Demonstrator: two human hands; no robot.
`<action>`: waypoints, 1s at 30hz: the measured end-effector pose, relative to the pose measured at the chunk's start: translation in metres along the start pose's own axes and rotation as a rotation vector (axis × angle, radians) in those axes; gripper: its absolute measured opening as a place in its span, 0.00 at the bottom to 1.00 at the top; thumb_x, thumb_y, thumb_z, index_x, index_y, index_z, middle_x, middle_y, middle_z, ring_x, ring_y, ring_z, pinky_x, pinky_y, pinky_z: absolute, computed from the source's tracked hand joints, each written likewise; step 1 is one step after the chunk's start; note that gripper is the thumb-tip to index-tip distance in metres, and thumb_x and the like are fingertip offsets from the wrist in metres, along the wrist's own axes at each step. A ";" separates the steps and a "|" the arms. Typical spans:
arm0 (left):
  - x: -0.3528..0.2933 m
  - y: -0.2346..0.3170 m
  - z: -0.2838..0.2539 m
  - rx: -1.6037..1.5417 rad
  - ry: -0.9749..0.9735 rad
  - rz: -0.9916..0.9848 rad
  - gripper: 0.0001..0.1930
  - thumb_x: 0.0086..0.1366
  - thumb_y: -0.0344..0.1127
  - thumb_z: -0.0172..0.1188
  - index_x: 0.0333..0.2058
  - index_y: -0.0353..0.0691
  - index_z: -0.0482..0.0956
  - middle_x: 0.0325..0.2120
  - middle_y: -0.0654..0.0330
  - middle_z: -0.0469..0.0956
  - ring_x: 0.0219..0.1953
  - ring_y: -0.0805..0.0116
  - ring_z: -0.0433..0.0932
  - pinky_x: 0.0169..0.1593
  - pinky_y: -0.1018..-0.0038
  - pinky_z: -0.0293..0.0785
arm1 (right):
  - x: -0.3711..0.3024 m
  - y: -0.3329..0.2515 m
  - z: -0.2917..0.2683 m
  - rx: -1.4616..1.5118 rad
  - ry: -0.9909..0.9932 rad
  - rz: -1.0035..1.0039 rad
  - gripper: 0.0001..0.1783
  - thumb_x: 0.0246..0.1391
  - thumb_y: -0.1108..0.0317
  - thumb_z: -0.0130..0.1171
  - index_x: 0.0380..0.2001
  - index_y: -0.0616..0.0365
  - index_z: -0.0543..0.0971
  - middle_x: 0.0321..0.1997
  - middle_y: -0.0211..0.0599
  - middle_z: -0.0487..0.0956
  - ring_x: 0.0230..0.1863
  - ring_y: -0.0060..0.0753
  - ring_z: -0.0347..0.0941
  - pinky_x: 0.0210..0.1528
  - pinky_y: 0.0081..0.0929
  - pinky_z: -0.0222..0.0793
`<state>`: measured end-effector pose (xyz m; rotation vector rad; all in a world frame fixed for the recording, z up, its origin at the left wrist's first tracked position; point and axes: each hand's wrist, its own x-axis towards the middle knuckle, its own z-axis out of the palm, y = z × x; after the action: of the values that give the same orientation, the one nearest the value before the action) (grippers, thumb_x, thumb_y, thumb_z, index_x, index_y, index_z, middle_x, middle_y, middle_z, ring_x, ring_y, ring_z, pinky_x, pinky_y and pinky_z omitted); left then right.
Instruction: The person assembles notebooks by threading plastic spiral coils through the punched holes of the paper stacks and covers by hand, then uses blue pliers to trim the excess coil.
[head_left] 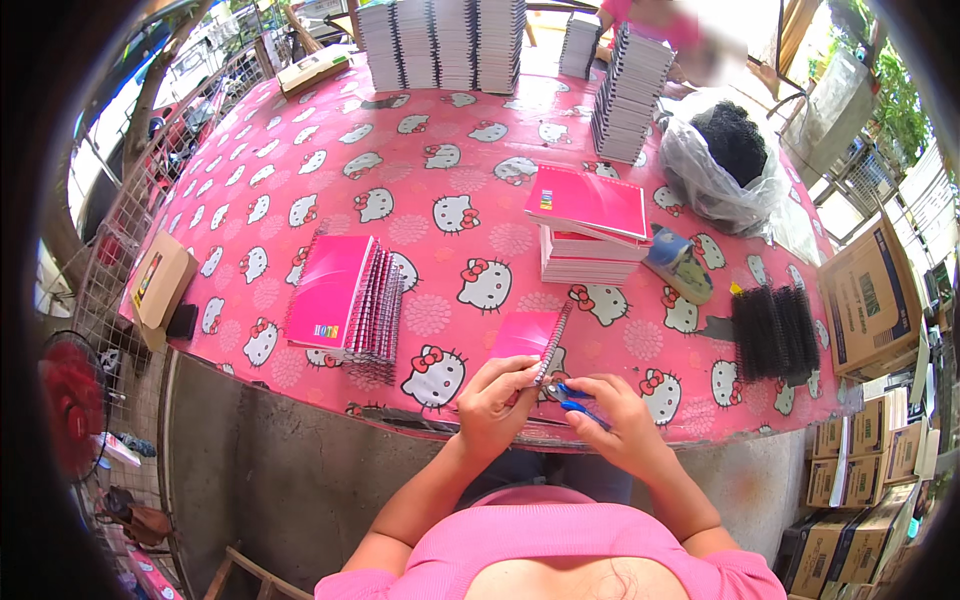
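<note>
At the table's near edge, a pink notebook (524,334) with a spiral coil along its right side is pinched in my left hand (494,408) at its near end. My right hand (620,420) grips small blue-handled pliers (573,394). Their metal jaws are up against the near end of the coil, and my fingers partly hide them. Left of my hands lies a stack of pink notebooks (335,292) with coils in their edges. Beyond my right hand is another pile of pink-covered notebooks (590,205), its top ones set askew.
A patterned pink cloth covers the table (430,270). Black coils (775,333) lie at the right beside a cardboard box (872,300). A plastic bag (715,185) holds more black coils. Tall notebook stacks (440,45) stand at the back, near another person (655,20). An open carton (160,285) sits at the left edge.
</note>
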<state>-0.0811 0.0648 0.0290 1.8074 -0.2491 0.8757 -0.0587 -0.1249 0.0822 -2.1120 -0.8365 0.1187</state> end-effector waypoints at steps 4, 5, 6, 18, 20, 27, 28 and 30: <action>0.002 0.001 0.001 0.002 -0.023 0.088 0.12 0.48 0.14 0.64 0.33 0.31 0.81 0.34 0.51 0.80 0.33 0.64 0.81 0.34 0.74 0.78 | -0.004 0.028 -0.001 1.096 -0.277 0.650 0.20 0.60 0.59 0.56 0.47 0.67 0.75 0.37 0.44 0.80 0.37 0.35 0.77 0.40 0.27 0.73; 0.005 0.001 0.001 0.002 -0.036 0.127 0.12 0.48 0.13 0.63 0.33 0.31 0.81 0.35 0.51 0.80 0.34 0.65 0.81 0.35 0.75 0.78 | -0.003 0.028 -0.004 1.221 -0.313 0.679 0.20 0.61 0.59 0.55 0.46 0.68 0.75 0.36 0.42 0.80 0.36 0.32 0.78 0.38 0.26 0.73; 0.006 0.001 0.000 0.011 -0.050 0.130 0.12 0.48 0.14 0.64 0.33 0.31 0.81 0.35 0.51 0.80 0.33 0.65 0.81 0.34 0.74 0.78 | -0.002 0.028 -0.005 1.346 -0.354 0.705 0.20 0.61 0.59 0.55 0.46 0.69 0.75 0.35 0.41 0.80 0.34 0.29 0.78 0.36 0.24 0.74; 0.021 0.021 -0.017 0.178 -0.131 0.136 0.15 0.47 0.25 0.68 0.36 0.40 0.82 0.30 0.63 0.78 0.30 0.65 0.74 0.37 0.67 0.69 | 0.041 0.001 -0.002 -0.412 0.099 -0.267 0.32 0.44 0.68 0.66 0.56 0.54 0.71 0.52 0.44 0.72 0.56 0.49 0.66 0.58 0.40 0.63; 0.025 0.031 -0.030 0.179 -0.082 0.070 0.13 0.54 0.30 0.66 0.40 0.36 0.80 0.33 0.59 0.78 0.37 0.62 0.76 0.46 0.66 0.70 | 0.072 -0.003 0.012 -0.209 -0.159 -0.432 0.33 0.44 0.72 0.65 0.57 0.55 0.69 0.51 0.44 0.71 0.51 0.50 0.70 0.54 0.39 0.67; 0.035 0.007 -0.136 0.415 0.828 0.029 0.31 0.70 0.53 0.43 0.58 0.29 0.62 0.55 0.47 0.66 0.58 0.58 0.66 0.62 0.61 0.60 | 0.206 -0.090 0.054 1.241 0.107 -0.203 0.21 0.52 0.75 0.63 0.49 0.58 0.69 0.38 0.28 0.76 0.40 0.22 0.73 0.37 0.21 0.73; 0.044 -0.011 -0.143 0.361 0.852 -0.103 0.34 0.70 0.58 0.38 0.58 0.29 0.63 0.56 0.48 0.66 0.59 0.58 0.65 0.63 0.61 0.57 | 0.222 -0.084 0.073 1.205 0.095 -0.211 0.19 0.52 0.73 0.63 0.47 0.59 0.71 0.37 0.29 0.77 0.38 0.22 0.73 0.37 0.22 0.73; 0.049 -0.036 -0.150 0.269 0.860 -0.250 0.38 0.70 0.63 0.32 0.56 0.29 0.65 0.55 0.48 0.66 0.59 0.57 0.65 0.64 0.62 0.55 | 0.246 -0.059 0.115 0.493 0.144 -0.247 0.16 0.51 0.67 0.65 0.41 0.60 0.76 0.36 0.33 0.78 0.34 0.25 0.74 0.36 0.25 0.71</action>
<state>-0.0936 0.2227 0.0605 1.4874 0.6528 1.4533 0.0592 0.1258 0.1011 -1.5281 -0.8715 0.0357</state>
